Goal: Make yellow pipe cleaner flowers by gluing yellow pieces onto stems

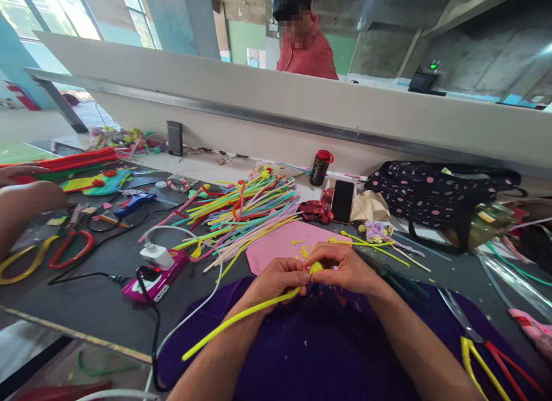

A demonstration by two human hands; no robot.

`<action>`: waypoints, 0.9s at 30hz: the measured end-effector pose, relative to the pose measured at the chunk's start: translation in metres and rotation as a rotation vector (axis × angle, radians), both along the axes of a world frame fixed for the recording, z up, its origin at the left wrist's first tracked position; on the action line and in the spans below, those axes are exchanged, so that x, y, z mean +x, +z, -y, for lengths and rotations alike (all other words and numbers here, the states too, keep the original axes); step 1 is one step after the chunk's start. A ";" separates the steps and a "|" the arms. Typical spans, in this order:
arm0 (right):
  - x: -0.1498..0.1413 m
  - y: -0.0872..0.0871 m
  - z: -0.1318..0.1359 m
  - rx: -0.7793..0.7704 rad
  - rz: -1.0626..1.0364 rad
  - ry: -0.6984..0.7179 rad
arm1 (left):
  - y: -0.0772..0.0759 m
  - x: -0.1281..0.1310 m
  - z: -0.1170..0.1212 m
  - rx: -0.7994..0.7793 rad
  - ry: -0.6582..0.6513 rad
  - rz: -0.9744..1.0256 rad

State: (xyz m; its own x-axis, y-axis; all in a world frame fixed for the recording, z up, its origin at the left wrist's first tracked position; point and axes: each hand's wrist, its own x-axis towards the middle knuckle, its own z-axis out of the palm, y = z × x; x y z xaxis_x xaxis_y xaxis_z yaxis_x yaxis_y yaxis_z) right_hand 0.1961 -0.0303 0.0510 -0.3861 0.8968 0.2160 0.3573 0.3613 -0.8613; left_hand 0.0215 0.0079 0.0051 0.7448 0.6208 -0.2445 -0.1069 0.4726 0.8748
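Over the near edge of the table, my left hand [284, 277] and my right hand [347, 267] meet fingertip to fingertip. Both pinch a small yellow clump of fuzzy pipe cleaner [316, 267]. A long yellow pipe cleaner [241, 322] trails from my left fingers down across the left forearm; whether it joins the clump is hidden by the fingers. Just beyond the hands lies a pink sheet [269, 249] with short yellow cut pieces [304, 252] on it. A heap of many-coloured pipe cleaners [254, 203] spreads behind the sheet.
At left are a magenta power strip [172, 274] with cables, scissors [71, 249], and another person's arm [30, 203]. Behind stand a dark bottle [319, 168], a phone [342, 201] and a patterned bag [414, 194]. More scissors [474, 332] lie at right. Someone in red [308, 50] is beyond the partition.
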 end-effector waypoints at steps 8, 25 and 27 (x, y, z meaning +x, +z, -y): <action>0.018 0.004 -0.004 -0.108 -0.148 -0.110 | 0.009 -0.004 0.000 -0.058 0.126 0.056; 0.008 -0.048 0.069 -0.112 0.977 -0.470 | 0.006 -0.001 -0.005 -0.050 0.175 0.179; 0.007 -0.050 0.066 -0.103 0.986 -0.475 | 0.004 0.000 -0.007 -0.051 0.193 0.166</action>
State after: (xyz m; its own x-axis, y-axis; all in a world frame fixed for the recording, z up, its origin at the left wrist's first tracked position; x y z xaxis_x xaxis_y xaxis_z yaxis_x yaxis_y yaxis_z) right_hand 0.2032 -0.0968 0.0009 0.0417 0.9957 -0.0821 0.9888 -0.0530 -0.1398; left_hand 0.0217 0.0144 0.0091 0.6464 0.7452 -0.1637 -0.3390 0.4728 0.8133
